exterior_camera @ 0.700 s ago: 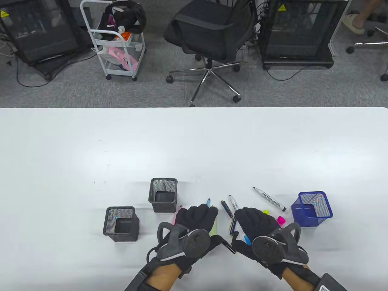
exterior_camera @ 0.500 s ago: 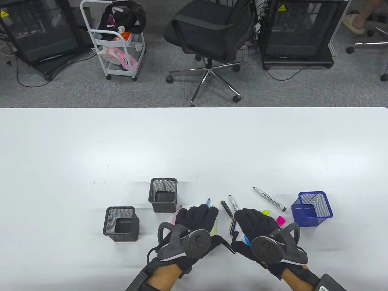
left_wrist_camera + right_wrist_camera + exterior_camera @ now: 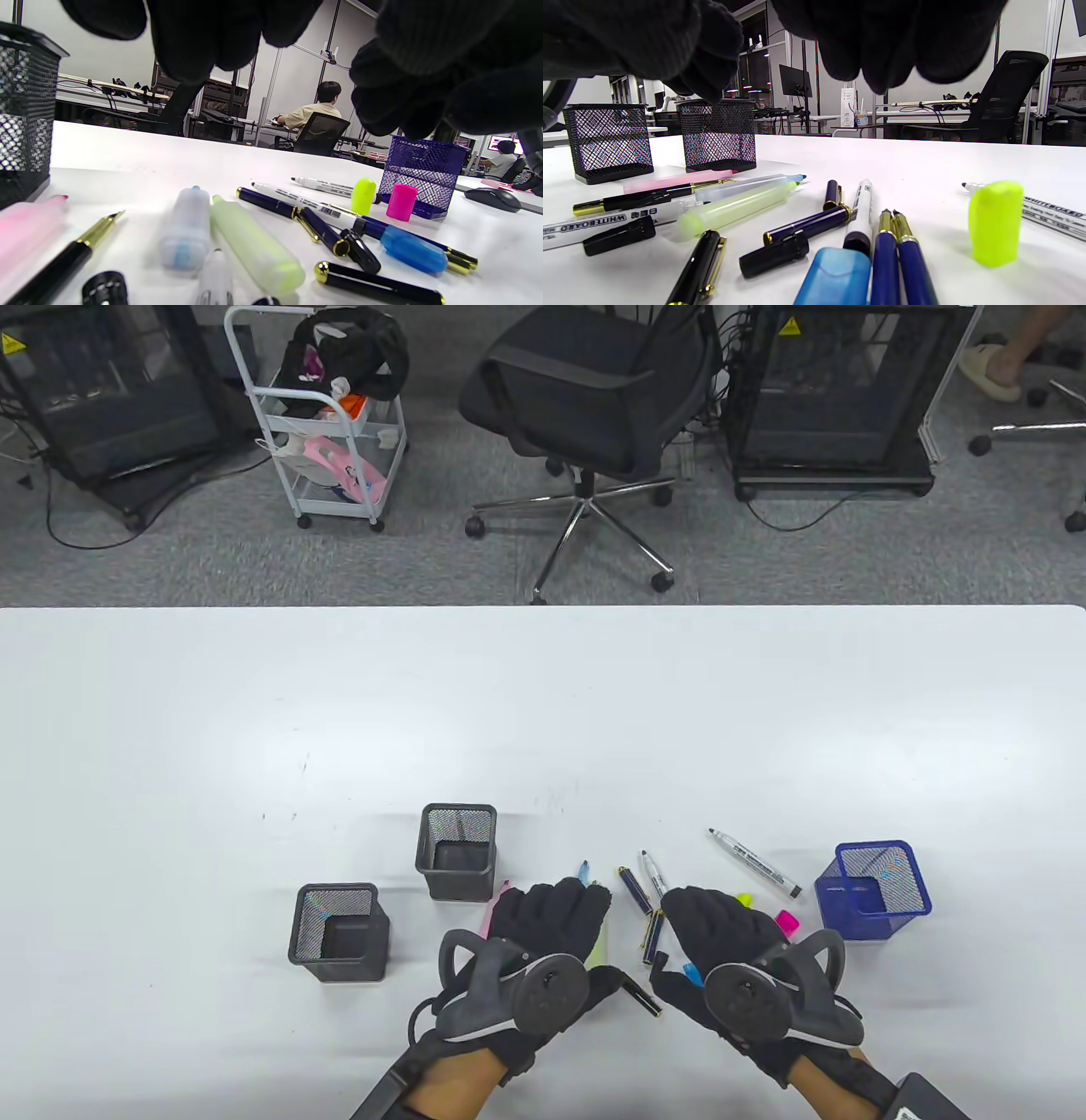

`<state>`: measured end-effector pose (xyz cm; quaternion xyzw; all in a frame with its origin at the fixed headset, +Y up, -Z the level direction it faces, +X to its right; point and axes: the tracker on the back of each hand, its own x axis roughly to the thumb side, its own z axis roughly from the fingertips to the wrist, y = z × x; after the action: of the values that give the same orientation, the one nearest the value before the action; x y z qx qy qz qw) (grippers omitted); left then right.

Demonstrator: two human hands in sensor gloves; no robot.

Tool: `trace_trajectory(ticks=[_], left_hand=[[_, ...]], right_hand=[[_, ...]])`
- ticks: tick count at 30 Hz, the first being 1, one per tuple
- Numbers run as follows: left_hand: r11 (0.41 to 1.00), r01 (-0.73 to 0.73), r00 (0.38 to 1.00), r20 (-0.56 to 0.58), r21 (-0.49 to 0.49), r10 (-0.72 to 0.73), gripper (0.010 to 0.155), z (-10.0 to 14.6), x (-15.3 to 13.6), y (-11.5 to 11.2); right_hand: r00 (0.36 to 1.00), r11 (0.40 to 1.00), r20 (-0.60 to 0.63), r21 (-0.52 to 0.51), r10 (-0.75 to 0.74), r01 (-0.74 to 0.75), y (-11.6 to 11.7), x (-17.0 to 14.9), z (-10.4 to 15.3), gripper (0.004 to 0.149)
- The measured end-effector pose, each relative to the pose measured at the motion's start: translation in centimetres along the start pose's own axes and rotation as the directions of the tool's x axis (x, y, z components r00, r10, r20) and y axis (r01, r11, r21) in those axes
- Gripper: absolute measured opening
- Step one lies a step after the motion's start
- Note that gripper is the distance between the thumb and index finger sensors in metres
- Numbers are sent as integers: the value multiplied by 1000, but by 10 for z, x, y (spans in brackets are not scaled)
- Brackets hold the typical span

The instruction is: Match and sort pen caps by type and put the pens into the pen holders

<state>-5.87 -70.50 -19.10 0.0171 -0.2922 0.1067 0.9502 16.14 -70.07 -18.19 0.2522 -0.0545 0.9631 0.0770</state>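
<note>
Uncapped pens and loose caps lie in a heap at the table's near middle. My left hand hovers over a yellow-green highlighter, a pale blue highlighter and a pink highlighter. My right hand hovers over navy pens, a blue cap and a black cap. The fingers of both hands hang relaxed and hold nothing. A yellow cap and a pink cap stand right of the right hand. A whiteboard marker lies beyond them.
Two black mesh holders stand left of the heap, and a blue mesh holder stands to its right. A black pen lies between my hands. The white table stretches far beyond the heap.
</note>
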Motion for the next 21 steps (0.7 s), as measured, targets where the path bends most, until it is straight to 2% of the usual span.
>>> trace_trajectory(ticks=[10, 15, 18, 21], left_hand=[[1000, -3, 1000, -10, 1, 3, 81, 5, 0, 3], [1000, -9, 999, -34, 6, 9, 81, 8, -4, 4], [1000, -17, 999, -45, 7, 17, 81, 10, -8, 5], [999, -30, 998, -53, 9, 31, 81, 12, -11, 6]], right_hand=[[998, 1000, -60, -6, -7, 7, -2, -6, 2, 84], [987, 999, -153, -6, -54, 53, -12, -22, 4, 82], [965, 998, -255, -12, -68, 67, -20, -34, 6, 71], [926, 996, -373, 39, -65, 86, -18, -43, 6, 59]])
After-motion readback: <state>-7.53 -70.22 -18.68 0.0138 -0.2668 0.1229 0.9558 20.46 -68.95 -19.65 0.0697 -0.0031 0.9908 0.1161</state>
